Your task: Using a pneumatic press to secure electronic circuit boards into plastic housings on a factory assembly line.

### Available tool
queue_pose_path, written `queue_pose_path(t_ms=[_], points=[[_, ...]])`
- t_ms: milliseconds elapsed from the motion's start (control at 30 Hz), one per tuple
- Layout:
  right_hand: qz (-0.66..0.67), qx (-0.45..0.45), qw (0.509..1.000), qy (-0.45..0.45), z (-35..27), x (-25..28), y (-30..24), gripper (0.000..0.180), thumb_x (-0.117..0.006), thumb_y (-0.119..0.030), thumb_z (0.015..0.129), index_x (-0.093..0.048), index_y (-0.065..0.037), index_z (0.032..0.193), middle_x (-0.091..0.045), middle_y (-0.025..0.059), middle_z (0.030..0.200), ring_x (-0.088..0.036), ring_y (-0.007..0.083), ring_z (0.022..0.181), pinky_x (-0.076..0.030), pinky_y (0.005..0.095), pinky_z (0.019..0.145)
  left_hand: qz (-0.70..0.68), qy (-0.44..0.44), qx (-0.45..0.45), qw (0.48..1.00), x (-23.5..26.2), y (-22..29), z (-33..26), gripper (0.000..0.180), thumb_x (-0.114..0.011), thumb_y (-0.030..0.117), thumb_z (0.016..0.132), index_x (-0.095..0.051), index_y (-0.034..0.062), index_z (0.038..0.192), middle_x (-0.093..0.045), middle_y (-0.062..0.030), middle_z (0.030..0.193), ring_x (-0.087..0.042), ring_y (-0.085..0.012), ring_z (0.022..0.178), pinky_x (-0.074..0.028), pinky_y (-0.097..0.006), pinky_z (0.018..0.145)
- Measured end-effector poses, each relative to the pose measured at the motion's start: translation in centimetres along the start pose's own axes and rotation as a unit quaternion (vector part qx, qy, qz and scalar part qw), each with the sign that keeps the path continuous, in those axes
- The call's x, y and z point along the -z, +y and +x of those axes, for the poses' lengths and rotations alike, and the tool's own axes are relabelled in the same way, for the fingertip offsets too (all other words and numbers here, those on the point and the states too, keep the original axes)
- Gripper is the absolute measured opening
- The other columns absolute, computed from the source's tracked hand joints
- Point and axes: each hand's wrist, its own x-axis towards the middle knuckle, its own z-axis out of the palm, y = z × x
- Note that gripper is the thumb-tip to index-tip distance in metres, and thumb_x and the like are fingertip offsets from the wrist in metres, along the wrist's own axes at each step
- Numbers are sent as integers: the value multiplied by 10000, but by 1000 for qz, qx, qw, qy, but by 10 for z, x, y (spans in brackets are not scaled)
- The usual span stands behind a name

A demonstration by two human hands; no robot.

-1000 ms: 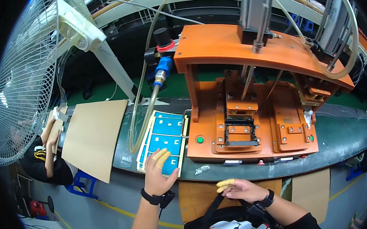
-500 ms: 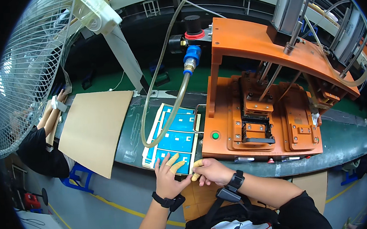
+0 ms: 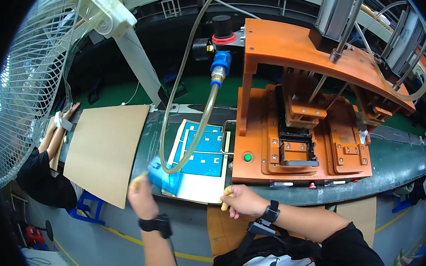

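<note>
Lower left: I see the left hand (image 3: pixel 142 194), blurred, pinching a blue film (image 3: pixel 165 182) by the sheet stack (image 3: pixel 205 189). Lower centre: right hand (image 3: pixel 243 200) curled near its corner; grip, can't tell. Right: orange press (image 3: pixel 256 170).

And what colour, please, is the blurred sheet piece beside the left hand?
The sheet piece is blue; it shows best in the head view, the only one.

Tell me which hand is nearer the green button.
Right: the right hand is in front of the green button; the left hand is farther away, to its left.
</note>
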Motion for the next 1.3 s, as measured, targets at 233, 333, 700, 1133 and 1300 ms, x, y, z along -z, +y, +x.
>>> queue_pose_path(t_ms=[233, 333, 700, 1133, 1300], points=[[6, 27, 1000, 3, -9, 13, 4, 284, -579, -233, 996, -560, 8, 1145, -668, 61, 846, -611, 81, 551, -511, 215, 474, -279, -66, 47, 957, 23, 39, -4, 397, -471, 326, 1031, -523, 41, 1304, -567, -108, 1359, -521, -278, 1258, -383, -467, 1083], [-221, 261, 929, 138, -52, 14, 8, 435, -686, -244, 923, -557, 0, 1259, -656, 49, 820, -581, 119, 583, -455, 267, 533, -273, -155, 32, 949, -3, 62, -40, 494, -479, 335, 1020, -452, 24, 1403, -526, -125, 1410, -505, -292, 1280, -378, -518, 1089], [-527, 508, 540, 416, -162, 102, -71, 271, -752, -92, 753, -707, -60, 1019, -636, 64, 1073, -570, 279, 993, -470, 393, 854, -238, -461, 149, 842, -130, 58, -76, 457, -678, 135, 909, -483, -57, 1275, -653, -252, 1166, -645, -340, 1103, -507, -465, 966], [-106, 549, 726, 401, -342, 183, -32, 161, -664, -100, 863, -695, 32, 950, -721, 130, 840, -695, 254, 717, -567, 343, 674, 58, -534, 13, 844, -299, 72, -34, 372, -604, -23, 927, -530, -21, 1291, -644, -99, 1176, -614, -181, 1118, -474, -332, 993], [237, 649, 588, 420, -381, 291, 108, 296, -457, -197, 1045, -562, -53, 1281, -612, 106, 1302, -611, 232, 1155, -515, 400, 974, 208, -488, -86, 843, -347, 58, -26, 339, -675, 35, 875, -566, -48, 1185, -671, -108, 1137, -636, -185, 1060, -494, -324, 935]])
